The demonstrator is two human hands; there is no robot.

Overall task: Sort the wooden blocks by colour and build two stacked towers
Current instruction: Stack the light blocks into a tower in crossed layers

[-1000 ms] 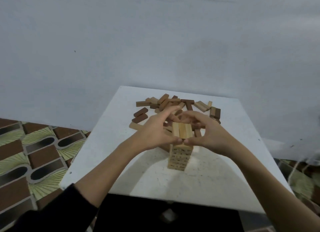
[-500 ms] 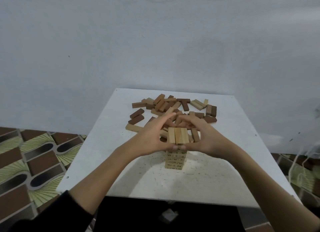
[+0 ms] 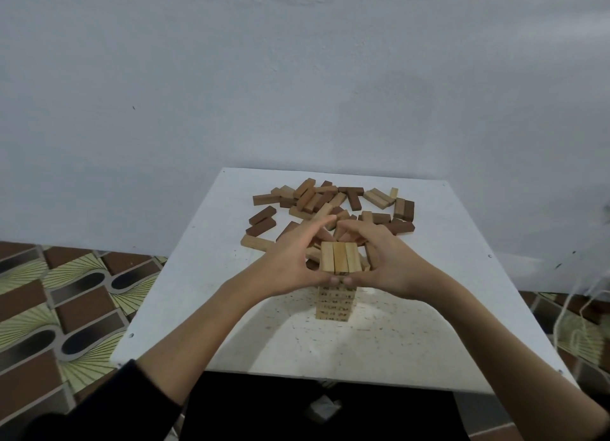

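Between our two hands stands the pale wooden block tower, its topmost layer of three light blocks lying side by side and running away from us. Our left hand cups that layer from its left side and our right hand from its right, fingers curved round the far end and the two thumbs nearly meeting at the near end, so both hands are closed snugly on the layer, not spread wide. We judge this to be squaring up a freshly laid course, with the light tower only a few courses high.

Just beyond our fingertips lies the loose pile of mixed light and dark brown wooden blocks, scattered on the white square table; a few dark ones sit off to the far left of our left hand. We see no second tower, so much sorting appears left to do.

These blocks look rigid, light and smooth-sided, so they should slide on one another easily. We would hold each by its long faces, pinched near the middle, and press a layer together evenly from both sides. Too hard a squeeze, or an uneven one, could shove the courses below out of line, since nothing binds them but their own weight.
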